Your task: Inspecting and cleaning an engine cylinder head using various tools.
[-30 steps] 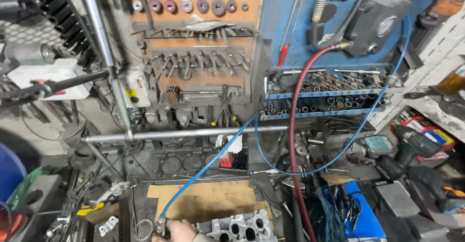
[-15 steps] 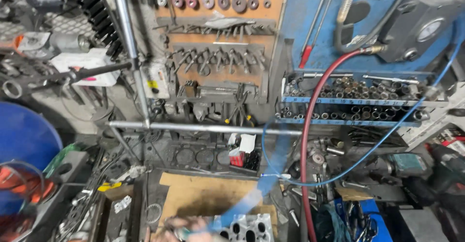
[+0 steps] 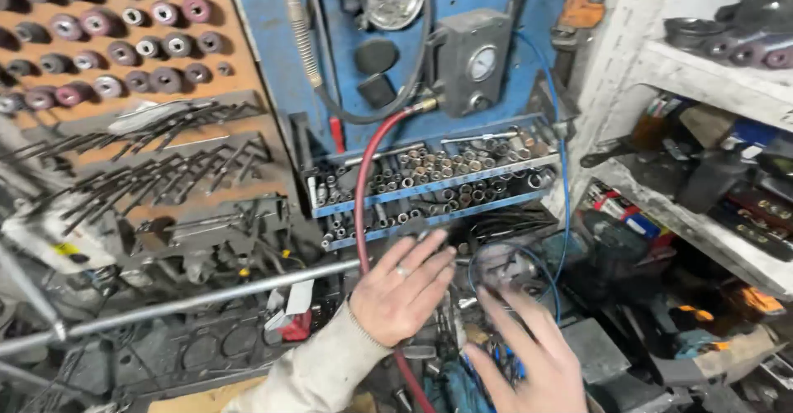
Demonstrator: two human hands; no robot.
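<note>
My left hand [image 3: 402,286] is raised with its fingers spread, a ring on one finger, holding nothing. It hovers just below the blue racks of metal sockets [image 3: 429,182] and in front of a red hose [image 3: 368,190]. My right hand [image 3: 524,360] is lower and to the right, fingers apart and blurred, empty, over a cluttered bench near a thin blue hose [image 3: 562,215]. A light sleeve covers my left forearm.
An orange pegboard [image 3: 124,74] carries round grinding heads and rows of long dark keys. A grey gauge box [image 3: 471,62] hangs on the blue panel. A metal bar [image 3: 182,304] runs across at left. White shelves [image 3: 702,132] with tools and boxes stand at right.
The view has swung right and closer to the socket racks. Both hands have come up from the bottom edge into view, open, and the grey cast part seen earlier is out of sight.
</note>
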